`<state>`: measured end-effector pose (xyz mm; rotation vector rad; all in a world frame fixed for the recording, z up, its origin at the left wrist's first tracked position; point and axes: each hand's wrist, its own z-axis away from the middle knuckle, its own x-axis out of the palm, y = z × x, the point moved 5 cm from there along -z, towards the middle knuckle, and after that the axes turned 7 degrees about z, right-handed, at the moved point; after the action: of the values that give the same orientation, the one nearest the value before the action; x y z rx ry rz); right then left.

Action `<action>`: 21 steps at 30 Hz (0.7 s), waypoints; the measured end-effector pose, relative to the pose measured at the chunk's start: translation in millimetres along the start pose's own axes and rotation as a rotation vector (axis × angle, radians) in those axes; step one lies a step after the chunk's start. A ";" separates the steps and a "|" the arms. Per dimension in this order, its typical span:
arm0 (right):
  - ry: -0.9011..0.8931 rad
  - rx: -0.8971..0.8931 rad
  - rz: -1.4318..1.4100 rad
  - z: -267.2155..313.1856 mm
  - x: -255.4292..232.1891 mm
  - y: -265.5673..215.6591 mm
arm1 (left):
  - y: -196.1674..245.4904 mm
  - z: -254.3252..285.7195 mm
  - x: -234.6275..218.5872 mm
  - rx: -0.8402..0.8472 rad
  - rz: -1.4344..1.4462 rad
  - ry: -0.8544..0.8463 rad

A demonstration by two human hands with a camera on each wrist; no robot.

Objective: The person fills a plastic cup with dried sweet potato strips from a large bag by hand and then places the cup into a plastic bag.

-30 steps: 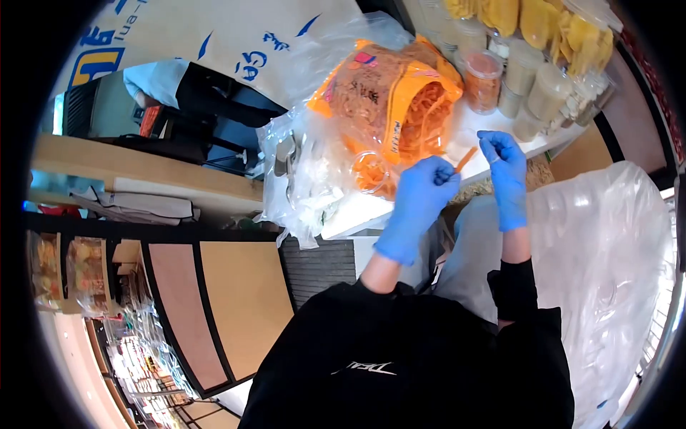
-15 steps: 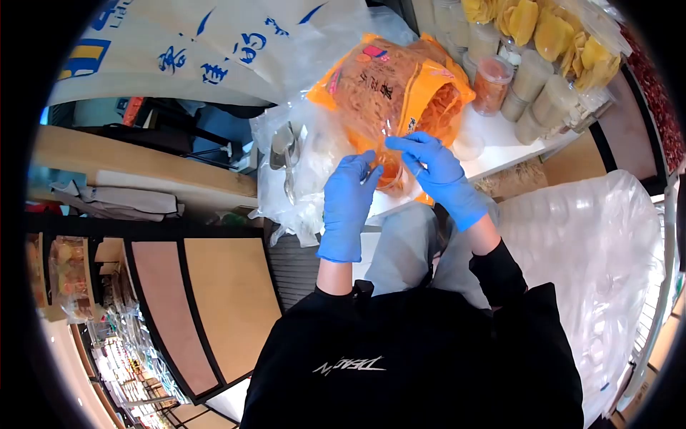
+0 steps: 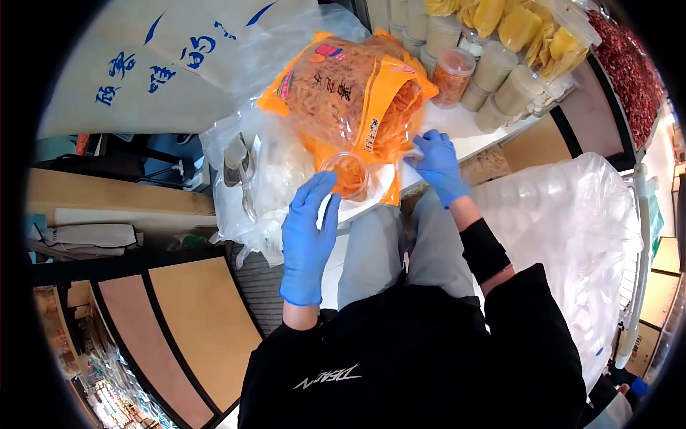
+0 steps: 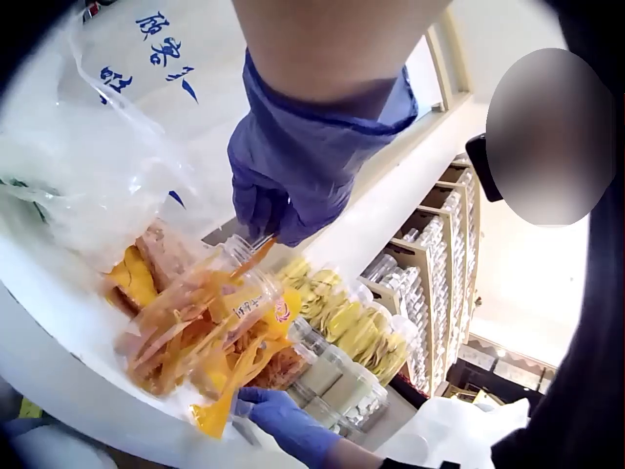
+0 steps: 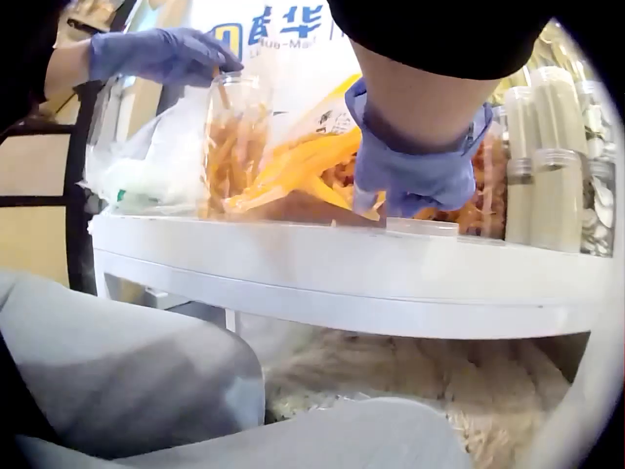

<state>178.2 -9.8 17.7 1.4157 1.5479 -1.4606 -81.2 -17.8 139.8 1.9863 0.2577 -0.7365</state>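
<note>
On the white table stands a clear plastic jar (image 3: 349, 177) filled with orange dried strips. My left hand (image 3: 309, 239), in a blue glove, has its long fingers stretched to the jar's rim, the thumb apart from them. One orange strip (image 4: 256, 260) pokes out of the mouth right beneath those fingertips. Behind the jar lies a large orange bag (image 3: 329, 86) with its mouth open and more strips inside. Beside the bag, my blue-gloved right hand (image 3: 439, 168) pinches a clear round lid (image 5: 422, 228) low over the table; the palm hides part of it.
A clear jar of orange pieces (image 3: 453, 75) stands behind the right hand, near several pale jars (image 3: 493, 75) and bags of yellow slices (image 3: 518, 28). A metal scoop (image 3: 239, 161) lies on clear plastic at left. The table's front edge (image 5: 332, 278) is above my knees.
The left hand, earlier holding an orange strip away from the jar, is at the jar's rim. The right hand has moved across to the jar, then back right to the lid.
</note>
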 end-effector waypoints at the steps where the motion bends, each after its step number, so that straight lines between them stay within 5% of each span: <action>1: -0.024 -0.025 0.018 -4.9 9.7 -0.4 | -1.4 4.9 0.2 -0.007 0.017 -0.012; 21: 0.092 -0.117 0.130 -10.8 34.7 18.1 | -7.9 15.5 -7.5 0.053 0.116 0.007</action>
<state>188.4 7.9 -17.5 1.5024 1.5394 -1.2243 -96.9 -26.0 133.2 2.0363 0.1268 -0.6682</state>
